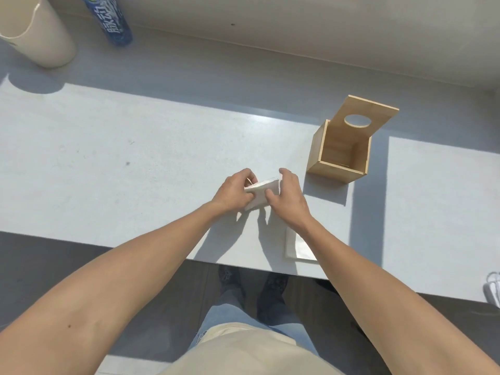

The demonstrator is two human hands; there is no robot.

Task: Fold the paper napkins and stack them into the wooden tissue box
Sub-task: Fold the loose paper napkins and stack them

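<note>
A folded white paper napkin (261,193) is held just above the white table between both hands. My left hand (234,192) grips its left edge, thumb on top. My right hand (288,197) pinches its right side. The wooden tissue box (316,147) stands to the right and farther back, its hinged lid (378,112) with an oval hole tipped open; the inside looks bare. A flat white napkin (296,247) lies by the table's front edge, partly under my right forearm.
A cream cylinder container (38,36) and a blue-labelled bottle (115,23) stand at the far left. The table (108,158) ends in a front edge just before my legs. A white object (493,288) shows at the right border.
</note>
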